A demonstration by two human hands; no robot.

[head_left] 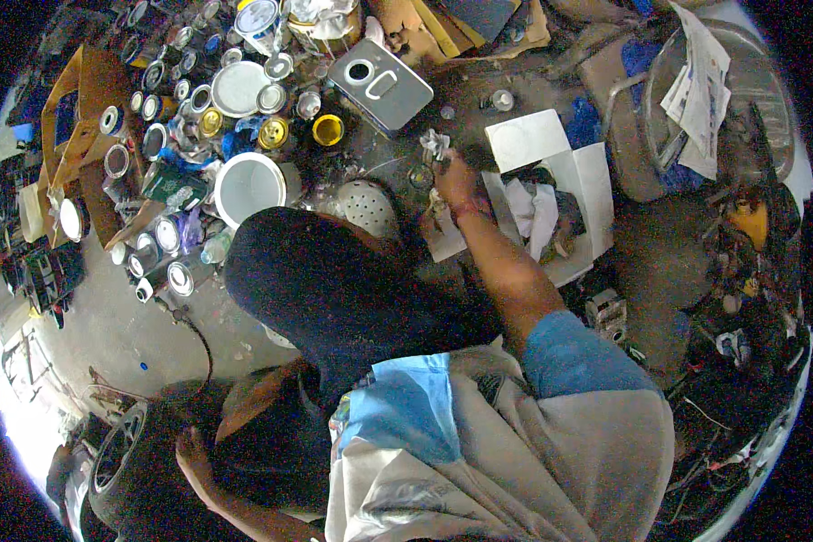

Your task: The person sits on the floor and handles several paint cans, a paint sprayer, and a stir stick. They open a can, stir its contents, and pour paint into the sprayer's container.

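Note:
My right arm stretches forward over the floor. At its end my right hand [458, 186] is closed, fingers pinching a crumpled whitish paper or foil wad [435, 144]. A small round clear lid or cup [420, 176] lies just left of its fingers. Right of that wrist stands an opened white cardboard box [591, 188] with loose papers inside. My left hand [192, 459] hangs low at the left near a tyred wheel [117, 452], fingers apart and nothing visible in them. A perforated pale disc [368, 210] shows beyond my dark-clothed knee [289, 271].
Many open cans and lids crowd the far left, among them a large white tub [250, 190] and a yellow can [328, 130]. A grey metal box [381, 88] lies farther ahead. A chair [637, 135] with newspapers [696, 99] stands right; a brown carton [86, 135] is far left.

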